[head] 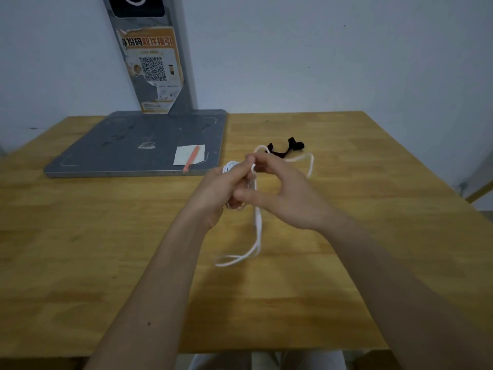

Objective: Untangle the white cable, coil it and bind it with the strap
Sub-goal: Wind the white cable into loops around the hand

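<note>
Gripping thin white cable point(256, 228), 2 hands point(282, 193)

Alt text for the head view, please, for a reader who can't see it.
Two bare hands, left hand and right hand, hold a partly gathered white cable above a wooden table, loose loops trailing down. A black strap lies beyond them; a pink pen rests on paper to the left.

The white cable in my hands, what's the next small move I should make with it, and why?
Probably draw the loose tail below your hands up into one more turn. The left hand already holds a small bundle of the white cable, the right hand pinches a strand beside it, and slack trails onto the table. The black strap lies untouched beyond them, so binding seems premature.
</note>
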